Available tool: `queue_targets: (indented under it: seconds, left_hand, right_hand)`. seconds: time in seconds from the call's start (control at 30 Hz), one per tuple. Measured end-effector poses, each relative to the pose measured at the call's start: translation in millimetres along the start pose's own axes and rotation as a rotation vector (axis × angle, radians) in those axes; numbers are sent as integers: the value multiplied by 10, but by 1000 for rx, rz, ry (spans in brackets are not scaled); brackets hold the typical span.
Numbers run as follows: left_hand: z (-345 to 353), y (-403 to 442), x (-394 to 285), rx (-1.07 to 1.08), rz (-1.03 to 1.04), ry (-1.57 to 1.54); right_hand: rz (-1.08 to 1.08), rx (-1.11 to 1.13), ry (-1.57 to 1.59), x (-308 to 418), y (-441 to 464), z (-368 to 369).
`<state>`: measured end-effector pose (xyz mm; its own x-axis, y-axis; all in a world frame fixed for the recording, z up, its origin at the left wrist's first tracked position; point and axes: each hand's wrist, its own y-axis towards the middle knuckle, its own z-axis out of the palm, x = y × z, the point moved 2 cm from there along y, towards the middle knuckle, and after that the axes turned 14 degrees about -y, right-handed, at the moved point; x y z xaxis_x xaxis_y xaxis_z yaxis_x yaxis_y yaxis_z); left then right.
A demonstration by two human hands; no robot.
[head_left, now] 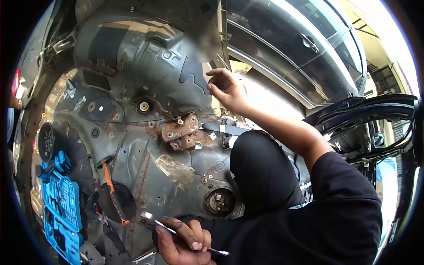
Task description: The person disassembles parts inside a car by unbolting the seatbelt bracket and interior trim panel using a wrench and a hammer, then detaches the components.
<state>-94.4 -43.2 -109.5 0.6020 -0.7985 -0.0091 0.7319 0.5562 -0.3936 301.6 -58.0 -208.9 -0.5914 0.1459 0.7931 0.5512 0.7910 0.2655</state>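
Note:
My left hand point(187, 240), low in the view with the palm turned up, is closed around a shiny metal wrench point(165, 228). The wrench's rounded head points to the upper left, and its other end shows past my fingers on the right. My right hand point(226, 88) is stretched out at upper centre over the bare grey car floor point(145, 172). Its fingers are slightly bent, thumb and forefinger apart, with nothing visible between them. Below it lies a rusty metal bracket point(180, 130) beside a grey strap point(227, 129). A round opening point(219, 202) with a fitting inside lies nearer to me.
At left are an open blue tool case point(62, 203), a blue-and-black tool point(61, 162), a dark bowl of small hardware point(46, 141) and an orange-handled hammer point(112, 190). A black-clothed rounded form point(265, 172) blocks the centre right. A dark car door point(287, 48) stands beyond.

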Motion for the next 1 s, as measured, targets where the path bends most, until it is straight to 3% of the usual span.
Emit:
queue_targets:
  seconds: [0.1,0.13,0.2,0.27,0.47,0.67,0.8,1.0]
  left_hand:
    - [47,-78,-98,33,-34,-33]
    - [55,-97,-138,50,-28,-29]
    - [30,-141,-223,47,-3,-75]
    - [-22,-178,-294,77,16,-132]
    - [-80,-343,-391,67,102,-220]
    - [-98,-395,-273,41,102,-102]
    - [-63,-455,-163,112,155,-64]
    - [-30,-682,8,-8,346,-132]
  right_hand:
    - [-232,257,-423,477,115,101]
    - [-128,419,-525,626,144,158]
    - [-232,517,-698,578,207,269]
    - [-190,619,-857,590,306,308]
    - [-320,601,-1300,485,757,539]
    - [-990,567,-1493,306,1051,1354]
    - [-1067,573,-1729,170,1280,1927]
    - [-1020,700,-1925,143,1484,2363]
